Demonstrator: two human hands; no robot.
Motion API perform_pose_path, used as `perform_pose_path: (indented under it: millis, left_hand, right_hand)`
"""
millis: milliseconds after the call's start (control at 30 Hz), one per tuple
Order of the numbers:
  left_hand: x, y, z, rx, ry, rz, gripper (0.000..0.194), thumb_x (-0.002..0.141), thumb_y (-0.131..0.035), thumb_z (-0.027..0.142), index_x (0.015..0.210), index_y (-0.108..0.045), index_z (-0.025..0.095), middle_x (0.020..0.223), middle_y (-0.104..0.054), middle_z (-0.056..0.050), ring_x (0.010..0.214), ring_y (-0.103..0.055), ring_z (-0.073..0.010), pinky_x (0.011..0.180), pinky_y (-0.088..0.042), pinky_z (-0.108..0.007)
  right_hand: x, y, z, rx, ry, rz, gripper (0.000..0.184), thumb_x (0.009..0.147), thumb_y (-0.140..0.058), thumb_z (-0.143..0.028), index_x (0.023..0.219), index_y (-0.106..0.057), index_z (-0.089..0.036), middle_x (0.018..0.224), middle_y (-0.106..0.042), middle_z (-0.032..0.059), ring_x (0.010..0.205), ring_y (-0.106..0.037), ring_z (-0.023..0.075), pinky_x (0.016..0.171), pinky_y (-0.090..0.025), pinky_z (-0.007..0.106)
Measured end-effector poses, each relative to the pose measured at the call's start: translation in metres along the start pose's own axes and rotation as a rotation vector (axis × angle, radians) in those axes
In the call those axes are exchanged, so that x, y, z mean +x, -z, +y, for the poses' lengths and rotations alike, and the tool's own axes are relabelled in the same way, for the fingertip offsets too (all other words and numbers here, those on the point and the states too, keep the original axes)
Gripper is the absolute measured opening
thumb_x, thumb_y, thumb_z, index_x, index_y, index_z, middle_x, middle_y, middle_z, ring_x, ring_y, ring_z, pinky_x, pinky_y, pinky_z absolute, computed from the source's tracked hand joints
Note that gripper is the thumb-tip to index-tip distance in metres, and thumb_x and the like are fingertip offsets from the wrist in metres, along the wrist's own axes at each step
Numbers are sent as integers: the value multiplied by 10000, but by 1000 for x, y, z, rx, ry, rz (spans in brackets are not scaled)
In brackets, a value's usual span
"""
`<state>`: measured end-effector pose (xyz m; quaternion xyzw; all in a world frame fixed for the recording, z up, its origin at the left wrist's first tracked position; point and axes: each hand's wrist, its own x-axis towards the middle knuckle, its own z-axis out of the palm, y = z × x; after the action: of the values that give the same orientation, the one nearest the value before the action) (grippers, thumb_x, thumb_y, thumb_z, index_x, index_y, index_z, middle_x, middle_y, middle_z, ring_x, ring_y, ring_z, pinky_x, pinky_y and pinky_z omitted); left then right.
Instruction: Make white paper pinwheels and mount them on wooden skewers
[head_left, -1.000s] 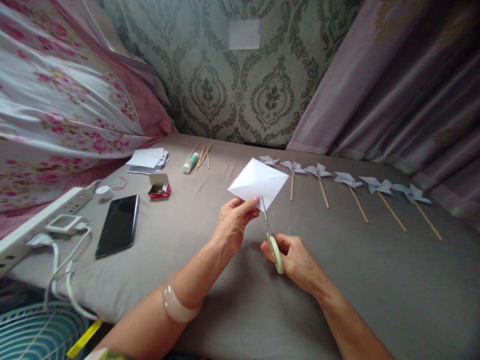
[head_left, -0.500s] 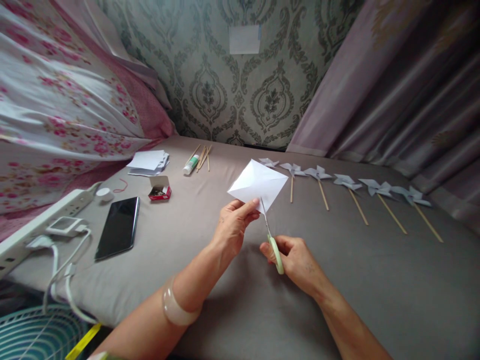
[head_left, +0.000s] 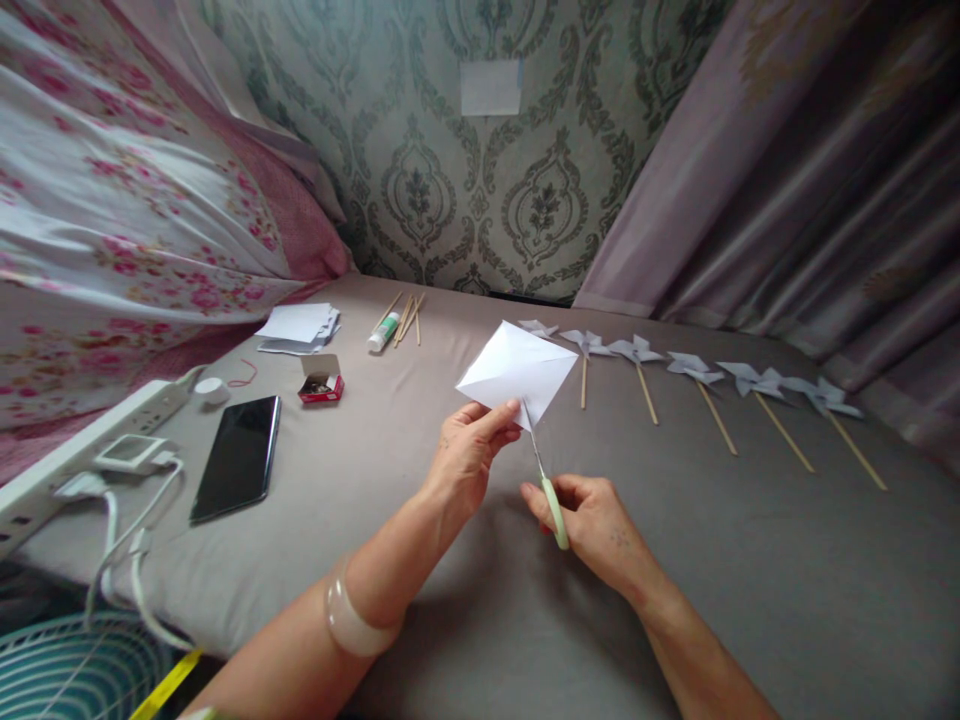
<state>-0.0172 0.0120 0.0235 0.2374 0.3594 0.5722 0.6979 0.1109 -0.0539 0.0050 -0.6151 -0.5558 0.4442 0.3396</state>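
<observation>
My left hand pinches the lower corner of a white paper square, thumb on top. The square is held up with a corner towards me, and creases run across it. Scissors with pale green handles are in my right hand, fingers closed round the loops. Their blades reach into the paper's near corner, just right of my left thumb. Behind and to the right, several white paper pinwheels on wooden sticks lie in a row on the grey cloth surface.
At left lie a stack of white paper, a glue stick, wooden sticks, an open small red box and a black phone. A white power strip with cables runs along the left edge, above a fan grille.
Very little differs. The scissors are still in the paper's corner, their blades slightly closer together, and the whole view has shifted by a few pixels.
</observation>
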Motion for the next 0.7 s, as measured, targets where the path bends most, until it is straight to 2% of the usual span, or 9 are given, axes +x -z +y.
perform_pose_path:
  millis: [267,700]
  left_hand:
    - [1,1,-1,3,-1,4,287,499,-866,228,600,-625,110,590,-629,3,532,-574,-75,585,-473,-202]
    - [-8,-6,-3,46,37,-30,277,503,-859,228,640,-652,104,616,-626,-7,531,-554,-76,573,-462,-211]
  right_hand:
    - [1,0,2,-10,6,34,401,723,-601,-483,507,-454,-179,495,-349,-55,492,-295,76,442,-242,226]
    - [-1,1,-3,22,9,70,407,709,-623,-506,515,-498,-170,495,-436,-27,492,-358,92,451,-274,233]
